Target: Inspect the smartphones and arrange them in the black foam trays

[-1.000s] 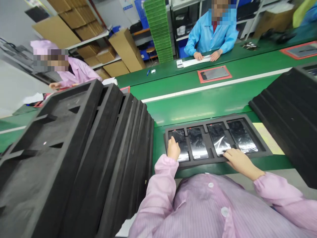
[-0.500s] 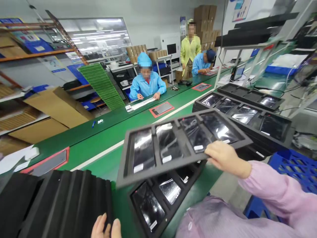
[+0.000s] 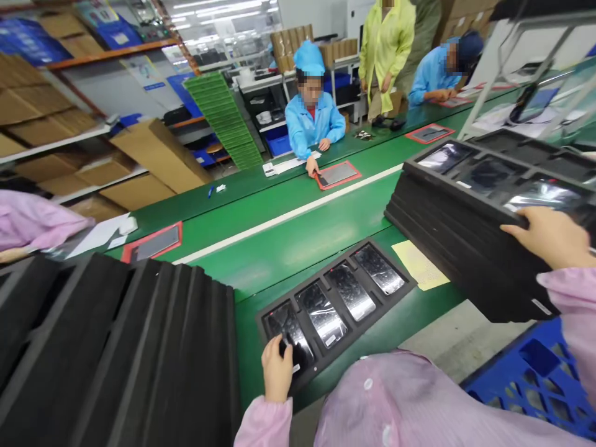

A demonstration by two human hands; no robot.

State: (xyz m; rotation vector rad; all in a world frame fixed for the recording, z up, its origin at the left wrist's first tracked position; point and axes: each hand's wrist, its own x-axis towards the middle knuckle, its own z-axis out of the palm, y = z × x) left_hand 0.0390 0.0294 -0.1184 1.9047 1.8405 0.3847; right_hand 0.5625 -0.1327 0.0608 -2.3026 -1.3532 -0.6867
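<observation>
A black foam tray (image 3: 321, 360) lies on the green bench in front of me, with several dark glossy screen panels in its slots. My left hand (image 3: 278, 366) is at its near left corner, thumb and fingers apart over the leftmost panel (image 3: 289, 335). Whether the fingertips touch the panel, I cannot tell. On the right, a filled foam tray (image 3: 487, 195) tops a tall stack of black trays (image 3: 447, 248). My right hand (image 3: 554, 239) grips that top tray at its near edge, its fingertips partly hidden.
Black foam trays (image 3: 139, 354) stand in a row at left. A yellow sheet (image 3: 420, 264) lies beside the right stack, above a blue crate (image 3: 526, 379). Across the belt (image 3: 288, 239), a co-worker in blue (image 3: 314, 121) touches a red-framed panel (image 3: 339, 174). A pink sleeve (image 3: 37, 217) shows at left.
My right hand has carried the filled tray rightward onto the stack, uncovering the tray below. My left hand has moved from the left trays to the bench tray. The view has shifted.
</observation>
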